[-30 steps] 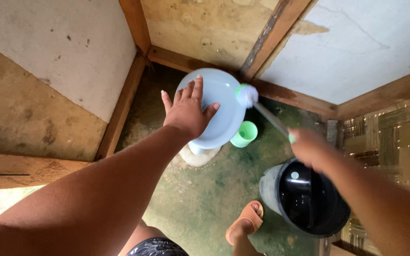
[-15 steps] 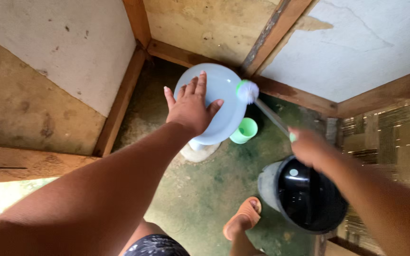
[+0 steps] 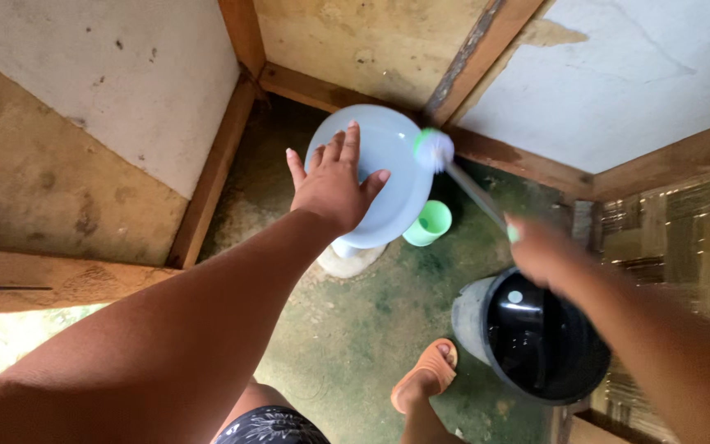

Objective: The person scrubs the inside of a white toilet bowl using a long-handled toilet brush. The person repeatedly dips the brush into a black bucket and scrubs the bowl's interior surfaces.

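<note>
A pale blue toilet stands in the corner with its lid down. My left hand lies flat on the lid, fingers spread. My right hand grips the handle of a toilet brush, whose white bristle head with a green collar rests against the lid's right edge. The hand is blurred.
A small green cup sits on the mossy concrete floor right of the toilet. A black bucket with water stands at the lower right under my right arm. My foot in an orange sandal is beside it. Wooden-framed walls close in on three sides.
The brush head has shifted slightly right and up along the lid's edge. My left hand stays pressed on the lid.
</note>
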